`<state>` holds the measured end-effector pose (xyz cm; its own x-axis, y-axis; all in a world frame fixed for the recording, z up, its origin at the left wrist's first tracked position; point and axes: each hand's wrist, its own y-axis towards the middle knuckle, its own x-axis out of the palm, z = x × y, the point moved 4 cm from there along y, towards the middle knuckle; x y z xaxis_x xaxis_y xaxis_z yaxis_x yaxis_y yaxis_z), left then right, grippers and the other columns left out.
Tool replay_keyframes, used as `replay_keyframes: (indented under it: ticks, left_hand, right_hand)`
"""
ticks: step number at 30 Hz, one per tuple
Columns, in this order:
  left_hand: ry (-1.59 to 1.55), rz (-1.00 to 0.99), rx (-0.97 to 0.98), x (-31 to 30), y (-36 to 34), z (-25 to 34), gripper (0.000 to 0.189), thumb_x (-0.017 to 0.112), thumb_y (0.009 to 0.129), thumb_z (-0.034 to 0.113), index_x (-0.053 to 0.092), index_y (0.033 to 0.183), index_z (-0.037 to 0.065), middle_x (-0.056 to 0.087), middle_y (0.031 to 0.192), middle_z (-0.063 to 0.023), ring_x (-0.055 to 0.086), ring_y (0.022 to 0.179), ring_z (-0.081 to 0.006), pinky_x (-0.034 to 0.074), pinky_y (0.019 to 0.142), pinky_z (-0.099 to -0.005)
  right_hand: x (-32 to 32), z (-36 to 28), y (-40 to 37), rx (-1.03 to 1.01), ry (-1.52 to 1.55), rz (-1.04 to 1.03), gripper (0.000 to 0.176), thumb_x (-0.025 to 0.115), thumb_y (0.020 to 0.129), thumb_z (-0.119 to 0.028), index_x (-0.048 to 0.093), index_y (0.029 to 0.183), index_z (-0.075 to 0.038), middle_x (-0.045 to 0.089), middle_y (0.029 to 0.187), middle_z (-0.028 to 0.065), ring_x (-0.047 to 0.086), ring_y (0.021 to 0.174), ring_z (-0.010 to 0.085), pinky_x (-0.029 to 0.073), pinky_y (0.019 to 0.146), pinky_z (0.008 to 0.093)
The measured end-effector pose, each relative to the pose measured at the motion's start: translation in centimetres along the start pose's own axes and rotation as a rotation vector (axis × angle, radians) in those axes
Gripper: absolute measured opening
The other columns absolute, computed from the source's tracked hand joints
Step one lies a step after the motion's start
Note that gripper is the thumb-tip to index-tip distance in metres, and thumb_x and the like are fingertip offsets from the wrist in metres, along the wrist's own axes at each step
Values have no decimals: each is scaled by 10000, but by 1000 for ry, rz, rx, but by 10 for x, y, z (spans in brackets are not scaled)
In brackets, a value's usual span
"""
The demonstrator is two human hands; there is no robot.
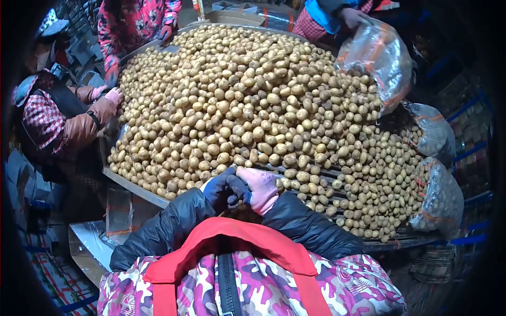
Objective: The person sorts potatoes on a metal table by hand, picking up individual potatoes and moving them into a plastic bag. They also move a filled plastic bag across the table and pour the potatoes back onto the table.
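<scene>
Meeting beside round yellow-brown potatoes [247, 138], blue-gloved left hand [216, 190] and pink-gloved right hand [262, 188] are being held together, grip width unclear; parting is seemingly being called for.

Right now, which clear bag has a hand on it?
The far bag, topmost in view: a co-worker's hand is on its upper edge; none shows on the middle bag or near bag.

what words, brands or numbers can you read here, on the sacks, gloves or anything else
None can be read.
Upper sack: orange-red streaks; too blurred to tell whether they are print.
Lower sack: reddish streaks, also unreadable.
Right glove: a faint purple mark, too small to make out.
</scene>
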<state>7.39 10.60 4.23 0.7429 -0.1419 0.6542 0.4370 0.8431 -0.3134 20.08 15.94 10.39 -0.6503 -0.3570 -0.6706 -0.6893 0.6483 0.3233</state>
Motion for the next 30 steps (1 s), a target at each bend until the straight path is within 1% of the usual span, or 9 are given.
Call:
replay_keyframes:
  ticks: [3,8,12,13,16,18,21,27,30]
  left_hand:
    - [-96,141,15,14,1,4,569,434,1019,597,677,939,89,656,746,-15,523,581,-114,421,563,-274]
    - [-216,318,-125,10,-1,4,521,531,994,561,625,1219,101,638,860,0,550,666,-92,435,583,-243]
    - [293,536,233,-26,-5,31,500,594,1003,361,541,1378,34,609,871,-5,536,648,-80,465,580,-254]
    - [393,643,289,-43,-8,36,540,619,997,327,493,1419,16,638,1026,-75,602,761,-128,525,666,-293]
    - [684,871,512,-58,-26,56,602,630,996,287,411,1476,-3,575,1324,-188,604,1106,-220,533,903,-359]
    - [759,873,502,-70,-26,48,600,632,994,286,414,1474,1,579,1327,-197,602,1131,-227,521,932,-366]
    - [845,835,416,-60,-22,39,576,645,983,265,444,1463,19,584,1356,-213,587,1234,-269,477,1027,-392]
    - [792,740,479,-61,-15,28,485,600,1010,193,471,1430,-13,598,1333,-185,602,1208,-257,486,1024,-372]
    - [367,645,346,-25,-17,40,478,575,1028,206,465,1456,23,595,1341,-167,657,1055,-213,542,929,-381]
  right_hand:
    - [1,3,-1,359,579,50,248,645,962,-295,670,928,-51,677,801,142,678,688,272,527,640,391]
    - [21,38,2,420,625,196,180,671,948,-187,699,974,-11,671,767,79,590,707,114,494,656,302]
    - [-18,56,11,330,-4,237,355,770,884,-275,676,1144,-51,698,995,149,658,850,203,526,779,346]
    - [-40,64,14,280,-26,243,525,785,852,-330,615,1240,-19,654,1162,224,652,1047,360,521,912,431]
    - [-119,132,22,158,-378,672,459,756,858,-284,635,1209,-14,649,1104,177,651,1006,342,532,892,427]
    - [-173,152,31,462,-522,655,471,720,875,-337,621,1256,-78,636,1158,167,647,1054,355,533,894,439]
    - [-185,182,52,769,-848,234,612,772,808,-407,577,1349,-196,597,1267,141,633,1114,342,507,958,445]
    - [-191,200,63,844,-677,327,475,746,830,-330,613,1253,-160,621,1245,116,619,1159,320,515,947,447]
    - [-175,179,43,562,-557,633,364,746,858,-304,664,1150,-102,666,1120,144,684,1016,293,555,837,424]
